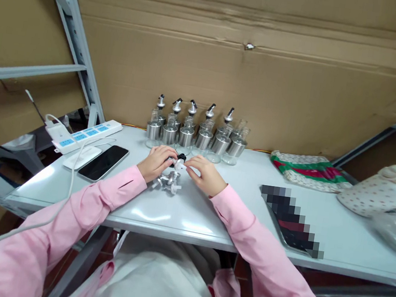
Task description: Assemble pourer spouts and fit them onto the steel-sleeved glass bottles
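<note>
Near the middle of the table, my left hand point(159, 163) is closed on a small silver bottle pour spout point(178, 165) with black parts. From the other side, my right hand point(206, 175) pinches the same piece between thumb and fingers. Just below my hands lies a small cluster of loose silver pour spouts point(169, 181). Behind them stand two rows of glass bottles with steel sleeves. A front-row bottle point(186, 137) has a bare neck, while several in the back row carry a fitted pour spout point(193, 107).
At left are a power strip point(88, 135), a white charger point(82, 157) and a phone point(104, 163); a white cable crosses over my left sleeve. At right lie a partly pixelated phone point(288, 223), a patterned cloth pouch point(309, 171) and a dotted bottle point(378, 189). Cardboard point(264, 89) walls the back.
</note>
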The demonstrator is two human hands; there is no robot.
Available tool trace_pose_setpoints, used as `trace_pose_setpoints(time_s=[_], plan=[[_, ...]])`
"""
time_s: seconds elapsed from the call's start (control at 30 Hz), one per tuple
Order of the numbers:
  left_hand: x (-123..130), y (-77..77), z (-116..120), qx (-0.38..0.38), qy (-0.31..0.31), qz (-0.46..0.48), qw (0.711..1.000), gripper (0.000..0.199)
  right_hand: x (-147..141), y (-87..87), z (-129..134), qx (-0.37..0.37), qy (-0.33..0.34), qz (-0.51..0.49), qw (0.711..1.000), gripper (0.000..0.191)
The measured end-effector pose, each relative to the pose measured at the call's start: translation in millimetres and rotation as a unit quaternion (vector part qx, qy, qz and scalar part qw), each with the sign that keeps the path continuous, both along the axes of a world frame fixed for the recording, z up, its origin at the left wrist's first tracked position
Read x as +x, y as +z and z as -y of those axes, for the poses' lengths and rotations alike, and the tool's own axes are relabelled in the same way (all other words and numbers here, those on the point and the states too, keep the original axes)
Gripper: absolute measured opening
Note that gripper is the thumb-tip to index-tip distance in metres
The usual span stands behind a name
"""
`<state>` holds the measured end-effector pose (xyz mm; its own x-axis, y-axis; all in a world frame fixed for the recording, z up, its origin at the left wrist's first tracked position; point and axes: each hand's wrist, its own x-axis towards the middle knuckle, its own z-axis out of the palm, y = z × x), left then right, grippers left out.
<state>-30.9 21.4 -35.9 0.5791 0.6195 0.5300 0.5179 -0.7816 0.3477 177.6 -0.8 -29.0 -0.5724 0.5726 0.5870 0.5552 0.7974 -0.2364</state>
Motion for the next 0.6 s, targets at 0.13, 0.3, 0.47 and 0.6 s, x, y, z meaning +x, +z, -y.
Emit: trace_pose_setpoints(time_s=[0.13,0.3,0.47,0.6], plan=[[-8.4,-3.4,-3.0,-0.024,0.014,0.008,1.000,0.033,-2.5,-5.5,0.1,-0.045,0.020,0.058,0.997,0.020],[-20.6,-5.9,-8.4,0.015,0.063,0.007,0.998,0.034,-2.9,-7.6,0.2,-0.051,0.014,0.059,0.997,0.020],[-25.4,-10.7,-15.7,0.023,0.090,-0.035,0.995,0.035,-2.9,-6.3,1.7,-0.059,0.008,0.069,0.996,0.020],[-25.7,-18.2,-20.7,0.018,0.066,-0.094,0.993,0.036,-3.5,-6.2,2.6,-0.067,-0.001,0.080,0.995,0.021]])
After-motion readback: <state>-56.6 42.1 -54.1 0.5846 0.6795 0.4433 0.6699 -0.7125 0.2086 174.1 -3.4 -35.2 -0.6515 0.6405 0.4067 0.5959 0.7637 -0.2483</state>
